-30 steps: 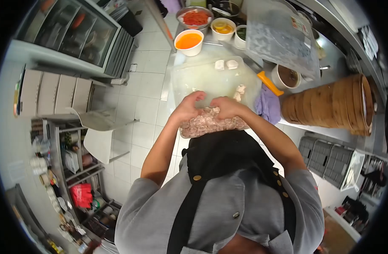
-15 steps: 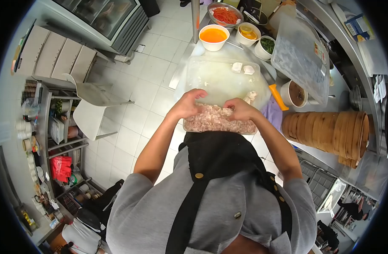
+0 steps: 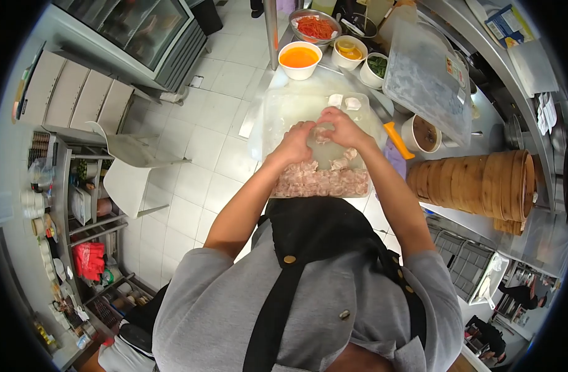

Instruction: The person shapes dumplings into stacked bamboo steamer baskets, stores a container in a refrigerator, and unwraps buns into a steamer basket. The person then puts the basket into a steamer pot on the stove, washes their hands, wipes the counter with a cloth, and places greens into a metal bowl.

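A clear shallow tray (image 3: 273, 115) lies before me, with a thick band of pale pink raw meat pieces (image 3: 324, 183) along its near side. Over its middle, my left hand (image 3: 295, 142) and my right hand (image 3: 343, 129) are close together, fingers curled around a small clump of meat (image 3: 322, 135). Loose meat bits (image 3: 343, 160) lie just below my right hand. Two whitish pieces (image 3: 352, 103) sit at the tray's far side.
Beyond the tray stand a tub of orange liquid (image 3: 299, 58), a bowl of shredded red food (image 3: 315, 28) and a tub of greens (image 3: 376, 67). An orange-handled knife (image 3: 398, 140), a clear lid (image 3: 426, 77) and bamboo steamers (image 3: 473, 185) are on the right.
Both hands have moved from the meat band out over the tray's middle and drawn closer together. A small clump of meat now shows between them.
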